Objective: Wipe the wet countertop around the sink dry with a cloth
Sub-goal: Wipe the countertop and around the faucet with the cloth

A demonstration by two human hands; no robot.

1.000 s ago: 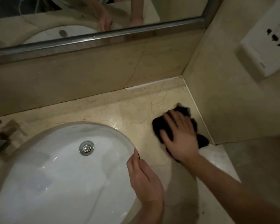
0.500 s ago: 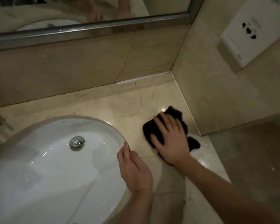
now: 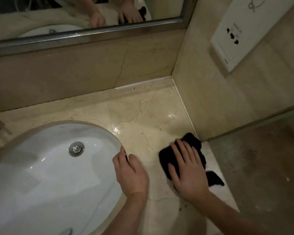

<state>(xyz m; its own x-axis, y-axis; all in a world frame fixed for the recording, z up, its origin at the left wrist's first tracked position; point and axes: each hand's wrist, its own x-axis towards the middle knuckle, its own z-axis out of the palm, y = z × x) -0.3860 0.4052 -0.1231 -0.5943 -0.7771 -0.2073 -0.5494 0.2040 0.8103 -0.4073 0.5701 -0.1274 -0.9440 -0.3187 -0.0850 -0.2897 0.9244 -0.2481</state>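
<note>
1. Marble countertop [image 3: 139,116], beige, veined, set into a corner under a mirror [image 3: 75,17]; glossy highlights near the sink rim and toward the side wall, possibly water, not certain.
2. Sink [image 3: 46,170]: white oval basin, metal drain [image 3: 76,148] at centre, part of a tap [image 3: 66,232] at bottom edge.
3. Cloth [image 3: 192,141]: dark, crumpled, flat on the counter at the right front, just beside the end of the side wall; one tail trailing off toward the counter's right edge.
4. Right hand [image 3: 187,170]: palm down on the cloth, fingers straight and slightly spread, pressing rather than gripping.
5. Left hand [image 3: 131,173]: on the sink rim, fingers loosely curled over the edge, thumb beside them; holding nothing, apparently bracing.
6. Step in hand, as judged: wiping of the counter section right of the basin, front portion.
7. Remaining, as judged: back strip along the wall, the corner, the area behind and left of the basin.
8. Next move calls for: flat, steady pressure, overlapping strokes toward the shiny patches, cloth kept bunched under the palm so the loose tail does not drag off the edge.
9. Surroundings: white socket plate [image 3: 234,41] on the side wall; white sealant strip [image 3: 143,84] along the back joint; grey floor [image 3: 261,167] to the right.
10. Obstructions: side wall hemming the stroke on the right; left hand and basin rim bounding it on the left; tight corner awkward for a flat palm.
</note>
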